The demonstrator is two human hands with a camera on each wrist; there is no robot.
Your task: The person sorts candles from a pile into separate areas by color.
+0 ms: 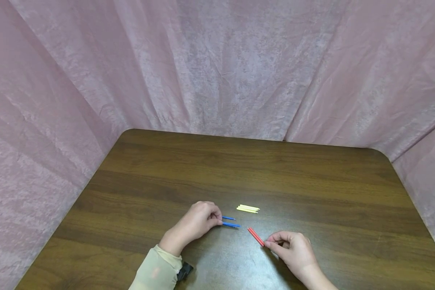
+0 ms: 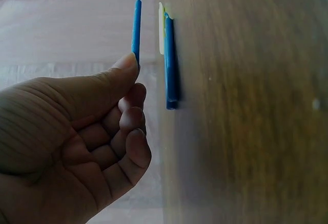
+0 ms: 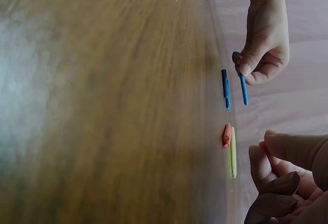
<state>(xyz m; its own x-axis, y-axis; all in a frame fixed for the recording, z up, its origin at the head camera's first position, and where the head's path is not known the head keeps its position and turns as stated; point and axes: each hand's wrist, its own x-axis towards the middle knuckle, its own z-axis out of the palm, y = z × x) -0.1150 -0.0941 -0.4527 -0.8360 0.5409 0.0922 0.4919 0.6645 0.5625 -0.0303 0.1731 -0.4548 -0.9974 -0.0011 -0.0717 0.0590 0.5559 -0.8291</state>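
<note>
Between thumb and forefinger my left hand [image 1: 199, 219] pinches a thin blue candle [image 2: 136, 32], held a little above the table with its far end pointing away from the hand. More blue candles [image 2: 170, 62] lie on the table just beside it. My right hand [image 1: 293, 247] has thumb and forefinger pressed together at the near end of the red candles [image 1: 255, 236]; in the right wrist view a small reddish bit shows between these fingertips, most of it hidden. Other red candles [image 3: 227, 135] lie on the table below that hand. Several yellow candles [image 1: 248, 208] lie side by side farther back.
The brown wooden table [image 1: 311, 177] has rounded far corners, with pink curtains [image 1: 221, 72] hanging around it. Near the left forearm, a black object [image 1: 184, 271] shows beside the light sleeve [image 1: 157, 268].
</note>
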